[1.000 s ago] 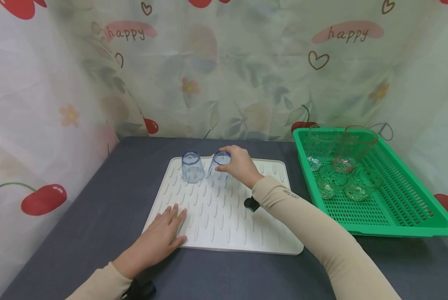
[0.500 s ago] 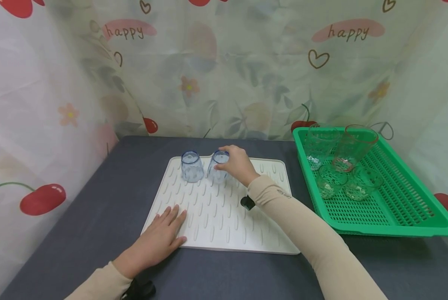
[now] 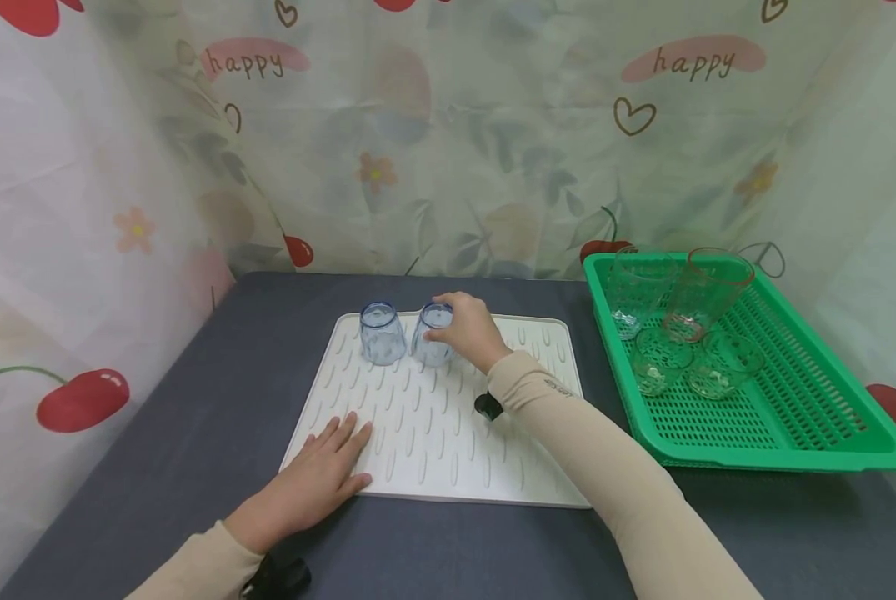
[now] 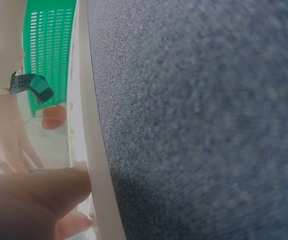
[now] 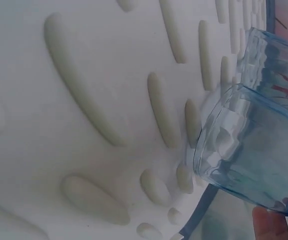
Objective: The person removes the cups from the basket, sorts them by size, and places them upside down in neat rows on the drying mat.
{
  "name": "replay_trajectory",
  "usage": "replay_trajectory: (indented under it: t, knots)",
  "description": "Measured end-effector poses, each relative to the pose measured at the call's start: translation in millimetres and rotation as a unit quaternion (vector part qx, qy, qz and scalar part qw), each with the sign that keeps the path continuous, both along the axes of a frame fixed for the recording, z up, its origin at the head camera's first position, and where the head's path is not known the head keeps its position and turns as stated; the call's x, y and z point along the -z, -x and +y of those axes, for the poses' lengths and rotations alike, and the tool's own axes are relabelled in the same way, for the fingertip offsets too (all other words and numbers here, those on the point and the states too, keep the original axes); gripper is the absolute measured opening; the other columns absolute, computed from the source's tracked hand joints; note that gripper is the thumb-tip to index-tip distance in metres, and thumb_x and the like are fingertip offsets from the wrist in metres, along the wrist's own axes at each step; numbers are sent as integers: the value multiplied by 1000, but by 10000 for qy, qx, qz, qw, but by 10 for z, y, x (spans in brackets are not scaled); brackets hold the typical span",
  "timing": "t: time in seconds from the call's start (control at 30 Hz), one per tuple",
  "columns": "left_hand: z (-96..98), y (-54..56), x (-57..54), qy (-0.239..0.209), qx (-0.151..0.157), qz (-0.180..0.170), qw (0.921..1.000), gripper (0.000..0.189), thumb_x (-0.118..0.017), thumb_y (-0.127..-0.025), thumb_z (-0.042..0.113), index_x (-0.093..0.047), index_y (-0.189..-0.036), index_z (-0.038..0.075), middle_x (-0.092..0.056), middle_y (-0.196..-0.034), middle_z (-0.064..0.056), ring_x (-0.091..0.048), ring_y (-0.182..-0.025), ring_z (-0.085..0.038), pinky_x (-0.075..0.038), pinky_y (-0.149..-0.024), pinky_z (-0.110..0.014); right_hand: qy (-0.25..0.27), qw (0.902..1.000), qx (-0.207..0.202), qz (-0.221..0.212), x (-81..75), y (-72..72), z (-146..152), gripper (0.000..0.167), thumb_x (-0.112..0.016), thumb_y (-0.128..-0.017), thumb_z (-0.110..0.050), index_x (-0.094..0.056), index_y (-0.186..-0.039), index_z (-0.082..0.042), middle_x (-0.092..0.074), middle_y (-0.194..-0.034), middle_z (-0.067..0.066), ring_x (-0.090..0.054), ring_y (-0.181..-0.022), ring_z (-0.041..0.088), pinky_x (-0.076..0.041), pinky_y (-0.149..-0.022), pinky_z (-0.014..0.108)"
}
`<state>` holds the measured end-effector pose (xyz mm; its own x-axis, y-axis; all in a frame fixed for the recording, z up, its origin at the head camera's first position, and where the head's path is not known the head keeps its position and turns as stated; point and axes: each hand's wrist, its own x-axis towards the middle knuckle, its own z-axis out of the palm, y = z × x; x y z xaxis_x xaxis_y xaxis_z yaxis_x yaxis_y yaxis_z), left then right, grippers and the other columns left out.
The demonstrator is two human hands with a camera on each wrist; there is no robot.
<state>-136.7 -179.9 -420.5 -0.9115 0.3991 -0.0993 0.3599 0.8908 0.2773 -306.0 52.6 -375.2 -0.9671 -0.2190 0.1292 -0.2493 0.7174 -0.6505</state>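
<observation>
A ribbed white drying mat (image 3: 448,433) lies on the dark tabletop. My right hand (image 3: 468,329) grips a clear blue-tinted drinking glass (image 3: 432,340) near its upper end, at the mat's back edge. In the right wrist view that glass (image 5: 254,150) has its lower rim at the mat surface; whether it bears fully on it is hard to tell. A matching glass (image 3: 382,337) stands just to its left. My left hand (image 3: 316,479) rests with fingers spread on the mat's front left corner; in the left wrist view its thumb (image 4: 48,192) is at the mat's edge.
A green slotted basket (image 3: 793,417) stands to the right of the mat. Inside it are two tall glasses, one a red-rimmed glass (image 3: 706,292), and two short clear glasses, including one short glass (image 3: 725,367). A patterned curtain (image 3: 493,167) hangs behind and beside the table.
My right hand and its glass have shifted slightly left, closer to the other glass. The left hand stays in place on the mat.
</observation>
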Motion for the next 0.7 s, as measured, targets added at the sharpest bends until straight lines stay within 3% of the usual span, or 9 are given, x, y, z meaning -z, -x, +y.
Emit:
replay_trajectory:
  t: [0.7]
  knots:
    - [0,7,-21,-94,29,-109,9999,63,-61,-94,30,-40,-145,-1,-30,-153,-28,-25,-141,-49,-27,-104,-70,172,9992,161,312,155,67,-64,59,-86,-74,-27,-63,-127,-16,-61,-129,8,-57,-121,28,-46,-101,39]
